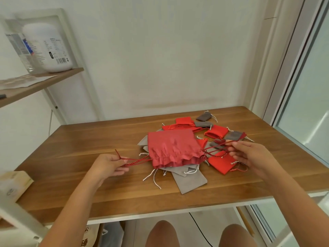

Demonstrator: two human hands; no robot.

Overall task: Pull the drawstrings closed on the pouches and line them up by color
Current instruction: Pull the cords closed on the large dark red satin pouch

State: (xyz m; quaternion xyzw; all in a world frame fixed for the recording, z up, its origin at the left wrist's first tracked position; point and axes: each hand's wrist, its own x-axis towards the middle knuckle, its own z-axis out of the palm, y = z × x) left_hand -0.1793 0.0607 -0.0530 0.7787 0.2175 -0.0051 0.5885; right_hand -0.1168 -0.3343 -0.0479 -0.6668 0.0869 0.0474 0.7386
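Note:
A large dark red pouch [170, 147] lies on top of a heap of pouches on the wooden table [80, 145], its gathered mouth facing me. My left hand [108, 164] pinches the dark red drawstring [137, 160] on the pouch's left side. My right hand [249, 154] pinches the drawstring on the right side, and both cords are stretched taut outward. Beneath it lie grey pouches [188, 179] with white cords. Small bright red pouches [222, 163] and dark grey ones [204, 116] spread behind and to the right.
A shelf [41, 82] at the upper left carries a white jar [48, 47] and a clear bottle. A light cardboard box [12, 182] sits at the table's left edge. A window frame runs along the right. My knees show below the table's front edge.

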